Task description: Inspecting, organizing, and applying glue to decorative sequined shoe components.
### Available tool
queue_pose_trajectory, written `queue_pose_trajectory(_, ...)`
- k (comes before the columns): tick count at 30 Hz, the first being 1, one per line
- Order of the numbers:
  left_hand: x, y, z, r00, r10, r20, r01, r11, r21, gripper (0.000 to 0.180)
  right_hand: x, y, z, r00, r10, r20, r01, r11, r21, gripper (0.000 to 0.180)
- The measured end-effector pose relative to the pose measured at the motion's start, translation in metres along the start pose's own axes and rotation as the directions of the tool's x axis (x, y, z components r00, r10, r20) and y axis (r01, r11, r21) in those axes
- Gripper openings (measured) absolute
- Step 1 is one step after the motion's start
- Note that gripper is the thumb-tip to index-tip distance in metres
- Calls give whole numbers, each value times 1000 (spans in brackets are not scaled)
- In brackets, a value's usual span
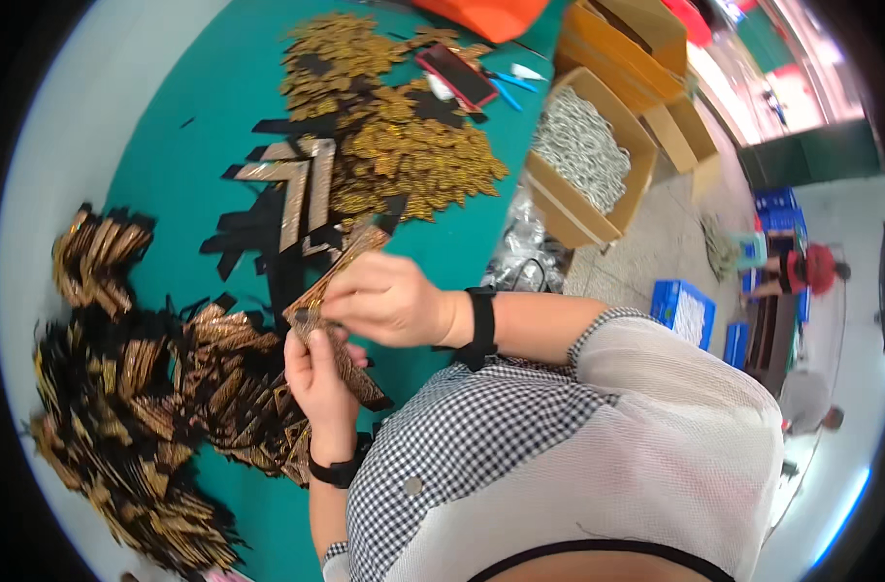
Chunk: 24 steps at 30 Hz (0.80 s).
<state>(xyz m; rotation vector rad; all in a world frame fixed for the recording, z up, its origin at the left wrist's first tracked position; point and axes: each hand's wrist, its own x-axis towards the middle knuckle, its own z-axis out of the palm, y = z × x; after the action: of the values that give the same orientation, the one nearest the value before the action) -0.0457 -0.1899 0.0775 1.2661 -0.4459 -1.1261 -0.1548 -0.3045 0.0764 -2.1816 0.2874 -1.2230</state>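
Observation:
Both my hands are closed on a V-shaped glittery strip [351,254], coppery gold with dark edging. My right hand [384,299] pinches it near its corner. Just below, my left hand [318,373] grips the same corner, thumb upward, with the other arm of the V slanting down past the fingers. What lies between the fingertips is too small to make out. Beyond the hands, similar V-shaped strips [292,199] rest on black fabric pieces [246,233]. A heap of gold scalloped pieces [413,160] spreads farther off on the green table [185,160].
Large piles of black-and-gold strips [156,407] cover the table's left side. A phone [457,76] and a blue-handled tool [508,87] lie at the far end. Right of the table stand a carton of metal rings [598,209] and blue crates [668,301]; other people are farther back.

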Motion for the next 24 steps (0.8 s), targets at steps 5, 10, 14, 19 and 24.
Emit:
queue_pose_trajectory(5,10,-15,5,988,-98,-122,80,986,-148,26,-34,5,-19,959,-28,281,13,998,55,7)
queue_pose_trajectory(10,23,-6,-3,937,237,-256,-172,952,254,29,-116,1,-62,797,452,400,-537,833,130,6)
queue_pose_trajectory(14,1,4,-14,983,145,-116,-97,933,347,21,-191,62,-145,376,927,-4,-924,375,77,15)
queue_pose_trajectory(19,-55,-4,-61,993,-15,-116,67,888,455,18,-216,130,-189,269,928,-257,-963,266,-47,16)
queue_pose_trajectory(24,-110,-28,-90,952,-81,-295,214,866,453,21,-230,193,-185,185,918,-350,-981,191,-19,32)
